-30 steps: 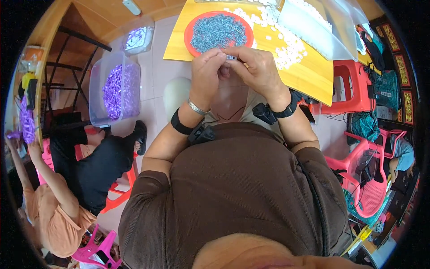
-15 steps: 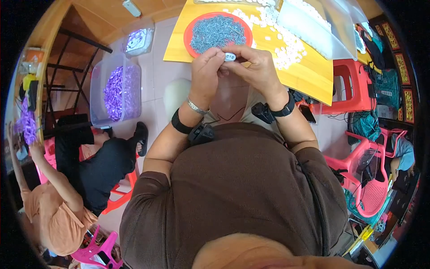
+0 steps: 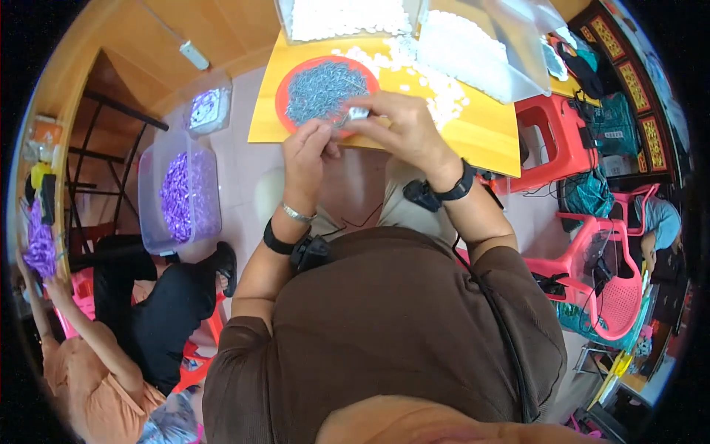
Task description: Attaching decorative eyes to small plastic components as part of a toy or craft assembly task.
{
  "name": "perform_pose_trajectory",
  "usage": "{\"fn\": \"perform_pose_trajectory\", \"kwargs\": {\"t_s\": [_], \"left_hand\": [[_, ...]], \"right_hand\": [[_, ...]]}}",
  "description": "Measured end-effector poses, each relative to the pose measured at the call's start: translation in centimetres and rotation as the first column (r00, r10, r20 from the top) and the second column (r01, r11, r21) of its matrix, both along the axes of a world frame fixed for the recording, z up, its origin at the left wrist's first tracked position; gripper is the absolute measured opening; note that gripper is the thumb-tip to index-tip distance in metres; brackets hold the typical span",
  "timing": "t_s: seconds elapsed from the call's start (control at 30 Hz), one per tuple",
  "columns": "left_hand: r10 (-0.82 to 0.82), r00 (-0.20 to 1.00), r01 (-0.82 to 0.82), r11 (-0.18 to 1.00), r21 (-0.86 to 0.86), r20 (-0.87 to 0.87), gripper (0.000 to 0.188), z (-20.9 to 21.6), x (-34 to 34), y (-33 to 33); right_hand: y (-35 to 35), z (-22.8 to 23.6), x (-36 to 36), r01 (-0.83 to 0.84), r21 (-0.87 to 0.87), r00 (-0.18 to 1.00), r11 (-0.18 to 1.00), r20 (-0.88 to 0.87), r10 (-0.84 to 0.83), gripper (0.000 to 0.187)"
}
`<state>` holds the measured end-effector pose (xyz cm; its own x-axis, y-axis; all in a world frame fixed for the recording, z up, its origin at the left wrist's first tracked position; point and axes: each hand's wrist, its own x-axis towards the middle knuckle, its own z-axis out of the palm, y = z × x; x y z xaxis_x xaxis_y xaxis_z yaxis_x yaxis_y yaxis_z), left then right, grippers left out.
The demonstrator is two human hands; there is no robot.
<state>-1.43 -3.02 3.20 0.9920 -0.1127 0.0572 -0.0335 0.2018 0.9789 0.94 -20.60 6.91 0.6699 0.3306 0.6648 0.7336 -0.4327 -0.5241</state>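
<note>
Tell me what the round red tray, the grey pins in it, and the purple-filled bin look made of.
Red tray: likely plastic, uniform matte colour. Grey pins: probably metal, thin with dull silvery glints. Bin: clear plastic, its purple contents show through the walls.

1. Both hands, the left hand [image 3: 309, 152] and the right hand [image 3: 399, 127], meet at the near edge of the yellow counter [image 3: 481, 133], just beside the red dish of grey screws [image 3: 322, 90], which blocks the way straight ahead.
2. Loose white plastic pieces [image 3: 436, 89] crowd the counter past the right hand.
3. Clear bins [image 3: 481, 44] wall off the far side.
4. Bare yellow surface lies open on the counter's right part.
5. To the left, pale floor [image 3: 237, 166] is free up to the clear tub of purple parts [image 3: 180, 194].
6. A red stool [image 3: 551, 137] stands close on the right.
</note>
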Motion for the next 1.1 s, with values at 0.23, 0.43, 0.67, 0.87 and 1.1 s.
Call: {"fn": "perform_pose_trajectory", "kwargs": {"t_s": [0.23,0.43,0.67,0.87,1.1], "left_hand": [[0.000,0.999,-0.001,1.000,-0.029,-0.037,0.024,0.3,-0.1,0.5],[0.023,1.000,-0.023,1.000,0.003,-0.016,0.025,0.2,0.1,1.0],[0.032,0.999,-0.032,0.999,0.020,-0.009,0.025,0.0,-0.2,1.6],[0.029,0.999,-0.028,0.999,0.028,-0.026,0.024,0.1,-0.2,1.8],[0.526,0.724,-0.565,0.823,-0.054,0.445,0.030,5.7,-3.0,7.7]], "right_hand": [[-8.3,7.9,7.8,0.586,-0.068,0.745,0.808,0.437,-0.504,0.031],[-11.6,4.2,9.4,0.603,-0.183,0.787,0.776,0.295,-0.542,0.022],[-10.3,-4.1,9.6,0.263,-0.553,0.858,0.791,-0.240,-0.453,0.020],[-9.8,-6.6,11.2,0.111,-0.605,0.839,0.789,-0.369,-0.401,0.022],[-8.6,-8.3,12.7,0.063,-0.744,0.869,0.665,-0.287,-0.403,0.017]]}}
